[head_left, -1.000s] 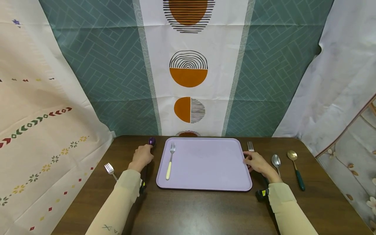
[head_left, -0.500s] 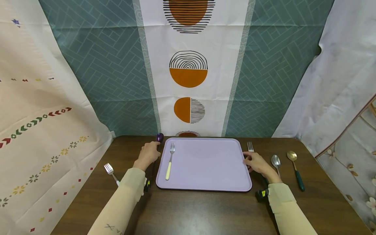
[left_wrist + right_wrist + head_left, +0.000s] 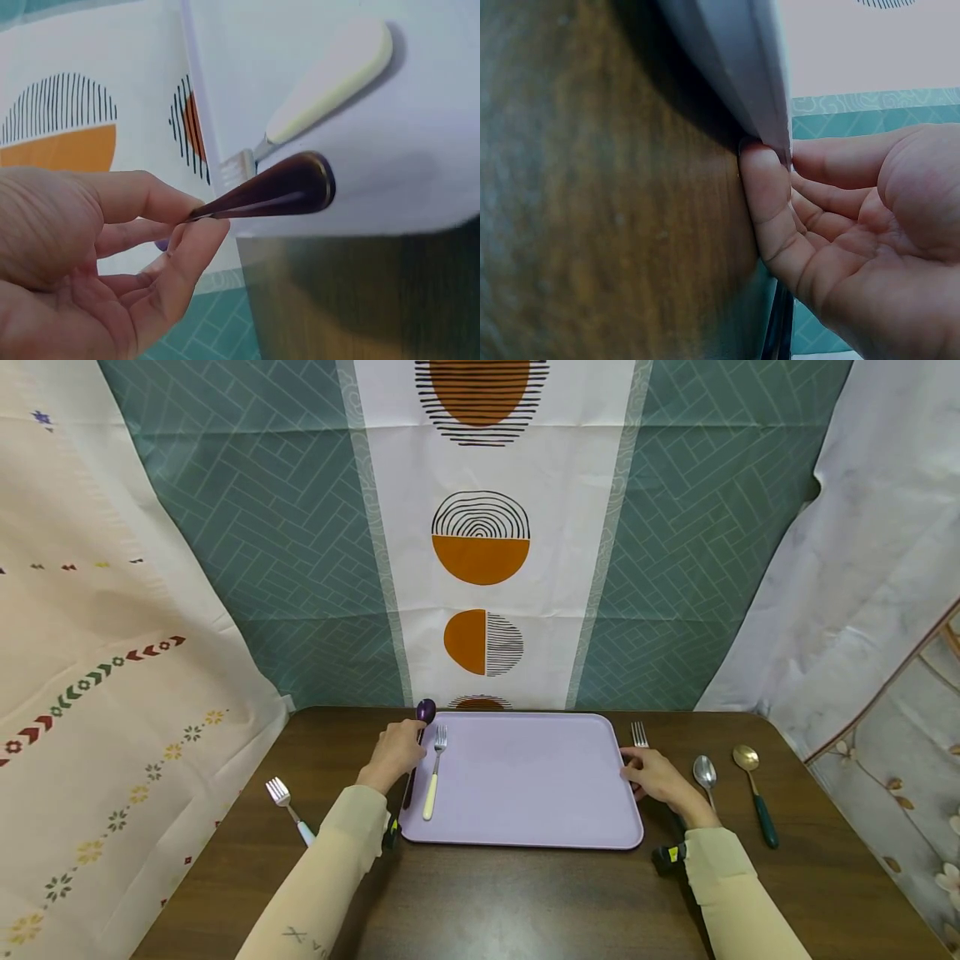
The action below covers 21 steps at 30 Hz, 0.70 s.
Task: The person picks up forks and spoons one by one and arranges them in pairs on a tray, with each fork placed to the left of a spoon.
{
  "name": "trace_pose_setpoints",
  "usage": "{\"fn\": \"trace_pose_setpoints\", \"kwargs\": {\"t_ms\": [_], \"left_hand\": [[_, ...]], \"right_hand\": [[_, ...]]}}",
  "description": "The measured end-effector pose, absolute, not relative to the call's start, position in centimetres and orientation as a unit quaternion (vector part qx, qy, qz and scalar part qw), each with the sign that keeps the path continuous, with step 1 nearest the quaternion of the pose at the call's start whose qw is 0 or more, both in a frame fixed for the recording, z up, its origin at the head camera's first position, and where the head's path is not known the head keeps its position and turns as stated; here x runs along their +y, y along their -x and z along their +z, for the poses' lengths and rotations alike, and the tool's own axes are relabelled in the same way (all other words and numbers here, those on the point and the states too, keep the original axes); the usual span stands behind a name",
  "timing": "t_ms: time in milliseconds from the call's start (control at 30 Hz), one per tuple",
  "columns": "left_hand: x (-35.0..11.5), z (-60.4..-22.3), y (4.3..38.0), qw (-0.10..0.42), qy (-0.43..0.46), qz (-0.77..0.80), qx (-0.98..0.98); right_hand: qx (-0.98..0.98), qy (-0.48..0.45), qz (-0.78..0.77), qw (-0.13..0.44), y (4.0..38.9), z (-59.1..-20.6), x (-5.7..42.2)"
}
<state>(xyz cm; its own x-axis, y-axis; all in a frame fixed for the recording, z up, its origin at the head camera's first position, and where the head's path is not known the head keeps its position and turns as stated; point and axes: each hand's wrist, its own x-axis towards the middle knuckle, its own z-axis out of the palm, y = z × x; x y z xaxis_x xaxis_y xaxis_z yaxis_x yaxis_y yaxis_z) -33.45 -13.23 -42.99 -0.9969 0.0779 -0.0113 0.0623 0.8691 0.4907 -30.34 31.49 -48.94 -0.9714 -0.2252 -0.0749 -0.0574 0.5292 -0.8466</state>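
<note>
In the head view, a dark purple spoon [image 3: 426, 711] is pinched between the thumb and fingers of my left hand [image 3: 393, 754], over the tray's left edge. The left wrist view shows the spoon's handle [image 3: 289, 187] sticking out past the fingertips. A lilac tray [image 3: 532, 777] lies in the middle of the table. On its left side rests a fork with a pale yellow handle [image 3: 431, 795], close to the spoon. My right hand [image 3: 656, 774] grips the tray's right rim, with thumb and finger on either side of the edge in the right wrist view.
Left of the tray lies a fork with a light handle [image 3: 288, 806], partly behind the left forearm. To the right are a fork [image 3: 639, 734] partly hidden by the hand, a silver spoon [image 3: 705, 772] and a gold spoon with a green handle [image 3: 756, 789]. Patterned cloths hang behind the table.
My left hand has carried the purple spoon rightward, from beside the tray to over its left edge. My right hand has stayed at the tray's right rim.
</note>
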Motion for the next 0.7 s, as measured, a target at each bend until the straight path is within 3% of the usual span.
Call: {"fn": "trace_pose_setpoints", "kwargs": {"t_ms": [700], "left_hand": [[-10.1,-43.8,32.9,0.036,-0.042,0.280,0.958]], "right_hand": [[0.876,0.076,-0.467,0.090,30.0,-48.9,31.6]]}}
